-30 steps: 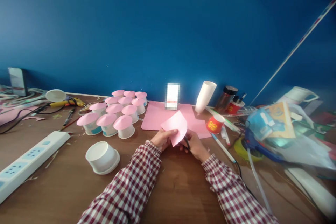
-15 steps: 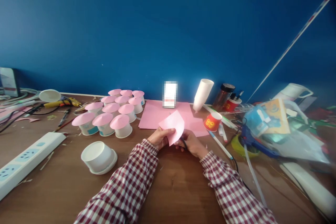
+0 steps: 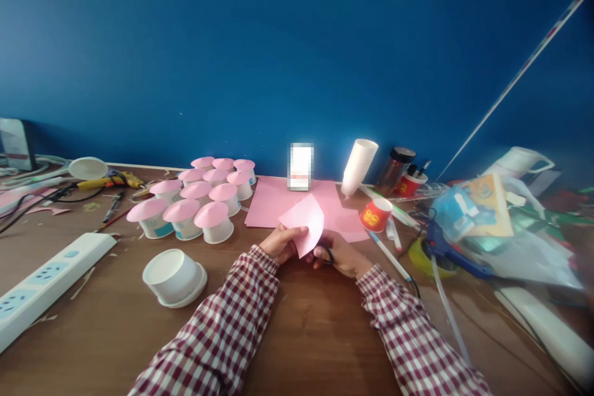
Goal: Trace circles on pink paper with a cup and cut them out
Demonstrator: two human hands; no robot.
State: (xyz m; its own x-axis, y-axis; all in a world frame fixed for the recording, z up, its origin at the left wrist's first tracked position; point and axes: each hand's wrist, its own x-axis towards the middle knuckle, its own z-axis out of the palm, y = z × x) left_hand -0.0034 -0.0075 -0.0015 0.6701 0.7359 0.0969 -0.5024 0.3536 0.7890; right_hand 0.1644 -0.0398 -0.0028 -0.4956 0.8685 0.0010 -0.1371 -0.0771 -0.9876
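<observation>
My left hand (image 3: 282, 244) pinches a piece of pink paper (image 3: 307, 220) between thumb and fingers, the paper's right edge cut in a curve. Closed around the dark handles of a pair of scissors (image 3: 330, 255), my right hand (image 3: 342, 253) is just right of the paper; the blades are hidden behind it. Beyond both hands lie larger pink sheets (image 3: 266, 207) flat on the table. To the left stand several upturned white paper cups, each topped by a shallow pink paper cone (image 3: 214, 215).
Near my left forearm sits an upturned white paper tub (image 3: 169, 275). A power strip (image 3: 51, 284) lies far left, with a yellow glue gun (image 3: 111, 182) behind it. Rightward are a red cup (image 3: 375, 215), stacked white cups (image 3: 359, 167), a marker (image 3: 390, 255) and plastic bags (image 3: 515, 247).
My right hand has shifted slightly right and the scissor handle shows more clearly. The pink paper in my left hand has moved a little to the left.
</observation>
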